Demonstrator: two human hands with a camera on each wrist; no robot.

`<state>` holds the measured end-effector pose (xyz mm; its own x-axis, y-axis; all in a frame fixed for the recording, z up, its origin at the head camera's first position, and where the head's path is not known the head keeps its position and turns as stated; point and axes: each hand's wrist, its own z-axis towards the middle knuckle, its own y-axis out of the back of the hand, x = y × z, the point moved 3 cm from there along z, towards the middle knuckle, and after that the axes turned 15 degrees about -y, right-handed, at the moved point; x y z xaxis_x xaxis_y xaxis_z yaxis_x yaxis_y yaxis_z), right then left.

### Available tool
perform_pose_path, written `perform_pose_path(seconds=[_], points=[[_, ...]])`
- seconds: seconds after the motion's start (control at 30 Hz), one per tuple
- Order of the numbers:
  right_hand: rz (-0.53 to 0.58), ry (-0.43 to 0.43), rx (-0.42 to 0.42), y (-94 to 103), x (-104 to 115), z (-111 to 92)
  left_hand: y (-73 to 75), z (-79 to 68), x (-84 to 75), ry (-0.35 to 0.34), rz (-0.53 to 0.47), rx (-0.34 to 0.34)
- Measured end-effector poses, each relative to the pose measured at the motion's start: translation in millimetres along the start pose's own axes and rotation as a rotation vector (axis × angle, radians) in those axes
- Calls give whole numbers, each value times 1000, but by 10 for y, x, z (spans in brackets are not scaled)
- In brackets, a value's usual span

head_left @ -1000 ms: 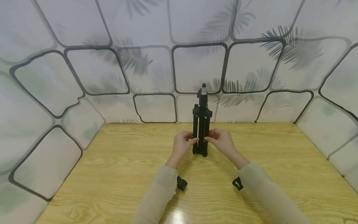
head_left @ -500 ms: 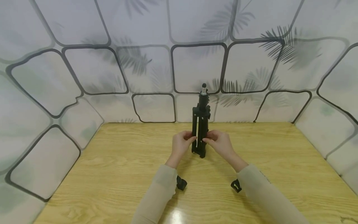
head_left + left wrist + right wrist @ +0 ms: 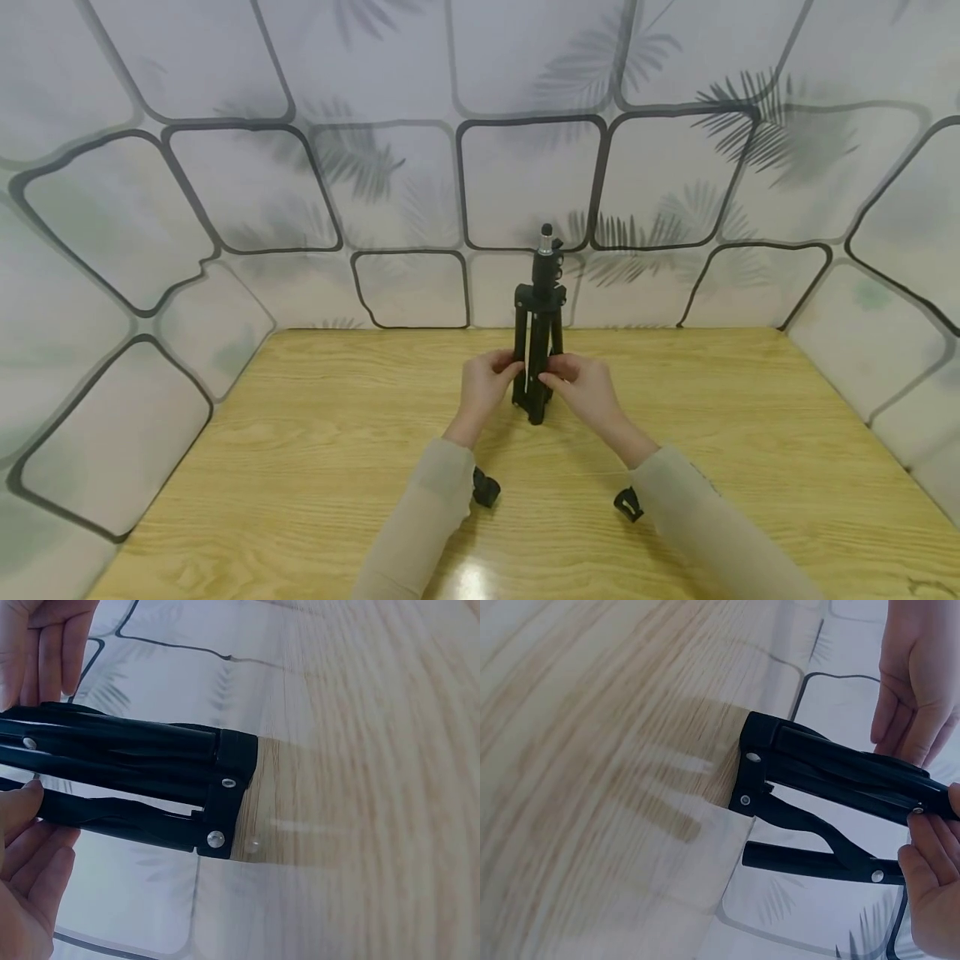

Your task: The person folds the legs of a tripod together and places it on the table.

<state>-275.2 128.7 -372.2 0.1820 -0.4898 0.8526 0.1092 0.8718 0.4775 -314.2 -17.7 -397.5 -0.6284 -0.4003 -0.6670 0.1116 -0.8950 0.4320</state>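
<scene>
A black folding tripod stand [image 3: 538,333] with a silver-tipped top stands upright on the wooden table. My left hand [image 3: 483,390] pinches its left leg between thumb and fingers, low on the stand. On the other side my right hand [image 3: 588,390] holds the front leg the same way. The left wrist view shows the riveted foot end [image 3: 229,795] of the stand close to the tabletop. In the right wrist view one leg [image 3: 810,861] angles out from the others on a curved brace, while my right-hand fingers [image 3: 930,855] grip the leg beside it.
The wood-grain table [image 3: 337,467] reaches back to a pale wall [image 3: 405,183] with dark outlined stone shapes and leaf patterns. Side walls stand at left and right. Black pieces [image 3: 486,488] show at both sleeves near the wrists.
The stand has turned about its upright axis between my hands, and its knobs now face right. One leg shows swung slightly outward at the right. Both hands have stayed nearly in place.
</scene>
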Motion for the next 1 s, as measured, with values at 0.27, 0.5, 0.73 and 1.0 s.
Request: perform_pose_path(seconds=[0.27, 0.5, 0.73, 1.0], points=[[-4, 34, 5, -41, 27, -47, -13, 15, 15, -51, -46, -1], [1, 13, 15, -71, 74, -100, -21, 27, 3, -77, -76, 9], [-1, -37, 27, -132, 73, -107, -30, 54, 26, -27, -46, 61], [28, -13, 42, -190, 83, -128, -24, 71, 63, -3, -79, 97]])
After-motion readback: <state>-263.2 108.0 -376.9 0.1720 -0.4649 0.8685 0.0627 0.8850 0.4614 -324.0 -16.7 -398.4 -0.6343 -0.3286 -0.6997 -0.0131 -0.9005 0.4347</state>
